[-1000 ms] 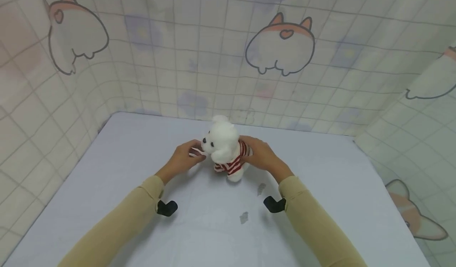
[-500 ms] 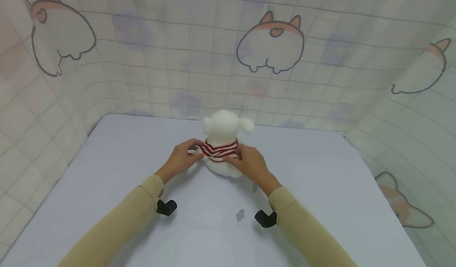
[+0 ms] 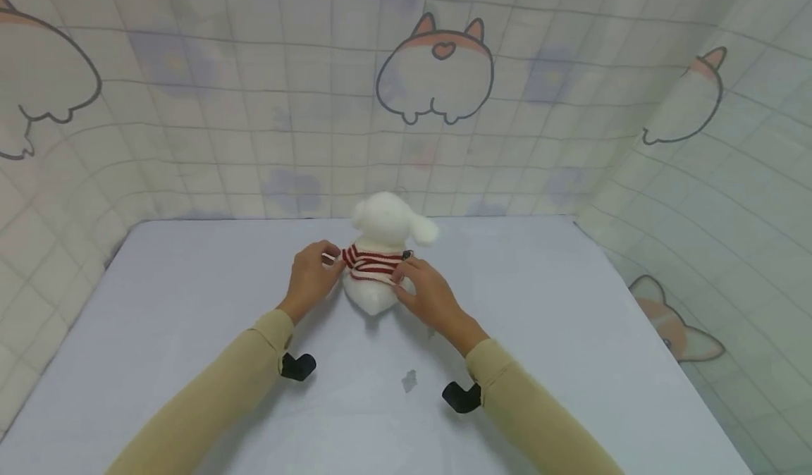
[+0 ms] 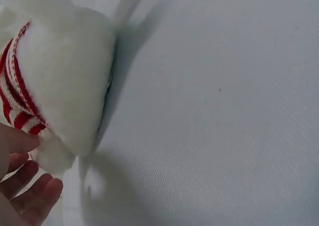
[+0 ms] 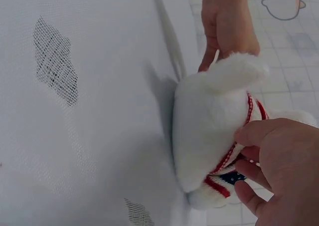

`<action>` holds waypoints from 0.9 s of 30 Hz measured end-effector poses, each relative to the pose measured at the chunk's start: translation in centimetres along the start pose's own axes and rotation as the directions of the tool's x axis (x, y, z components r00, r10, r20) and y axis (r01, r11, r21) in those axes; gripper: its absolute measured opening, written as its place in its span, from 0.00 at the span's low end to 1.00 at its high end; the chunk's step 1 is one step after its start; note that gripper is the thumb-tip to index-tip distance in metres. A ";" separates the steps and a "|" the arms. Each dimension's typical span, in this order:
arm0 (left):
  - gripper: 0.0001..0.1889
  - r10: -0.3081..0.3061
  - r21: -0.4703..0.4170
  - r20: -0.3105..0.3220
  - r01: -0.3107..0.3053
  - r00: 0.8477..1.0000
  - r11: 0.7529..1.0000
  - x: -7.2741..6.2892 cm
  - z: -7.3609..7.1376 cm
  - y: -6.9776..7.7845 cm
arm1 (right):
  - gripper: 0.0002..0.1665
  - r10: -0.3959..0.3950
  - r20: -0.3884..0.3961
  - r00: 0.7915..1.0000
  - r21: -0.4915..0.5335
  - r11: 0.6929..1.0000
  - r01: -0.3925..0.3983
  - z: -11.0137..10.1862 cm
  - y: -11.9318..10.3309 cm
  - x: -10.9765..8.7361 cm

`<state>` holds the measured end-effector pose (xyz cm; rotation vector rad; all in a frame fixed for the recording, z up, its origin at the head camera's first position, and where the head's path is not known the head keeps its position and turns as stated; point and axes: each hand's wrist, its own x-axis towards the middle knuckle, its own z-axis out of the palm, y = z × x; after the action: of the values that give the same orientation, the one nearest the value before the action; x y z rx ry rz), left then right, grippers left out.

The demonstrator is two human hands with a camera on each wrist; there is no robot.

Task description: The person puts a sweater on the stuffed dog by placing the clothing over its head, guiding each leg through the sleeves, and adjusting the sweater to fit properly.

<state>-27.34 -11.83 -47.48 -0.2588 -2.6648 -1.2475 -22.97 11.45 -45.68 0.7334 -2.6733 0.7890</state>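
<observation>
A white plush dog (image 3: pixel 385 218) in a red-and-white striped knit sweater (image 3: pixel 374 267) sits on the table, its back towards me. My right hand (image 3: pixel 434 299) holds its right side, the thumb on the back of the sweater and the fingers bent round the flank. Over on the other side, my left hand (image 3: pixel 309 278) lies beside the dog's left arm. Its thumb touches the sweater's edge in the left wrist view, while the loosely bent fingers (image 4: pixel 37 198) stand apart from the plush dog (image 4: pixel 70 81). The dog's face is hidden.
A pale sheet covers the table (image 3: pixel 209 278), with a small grey patch (image 3: pixel 409 380) towards the front. Behind and at both sides hangs a checked cloth (image 3: pixel 304 108) printed with cartoon corgis. A black mount (image 3: pixel 462 397) shows below each sleeve.
The plush dog has turned from facing left to showing its back, and now sits slightly further left in view. The right hand has followed it round; the left hand has shifted little.
</observation>
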 end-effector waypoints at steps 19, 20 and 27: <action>0.10 0.423 -0.034 0.106 -0.422 0.900 0.906 -1.5 -0.3 0.8 | 0.07 -0.008 -0.055 0.998 -0.009 1.000 0.007 0.1 -0.7 0.6; 0.09 0.423 -0.025 0.123 -0.423 0.898 0.906 -1.5 -0.3 0.8 | 0.07 -0.010 -0.044 0.999 -0.012 1.000 0.009 0.1 -0.7 0.6; 0.11 0.372 0.066 0.286 -0.406 0.883 0.912 -1.9 -0.6 0.8 | 0.05 -0.012 0.078 0.997 -0.056 0.998 0.016 0.1 0.0 0.3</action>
<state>-25.27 -11.99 -46.96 -0.9559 -2.6972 -0.9719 -23.20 11.23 -45.69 0.7831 -2.7436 0.6919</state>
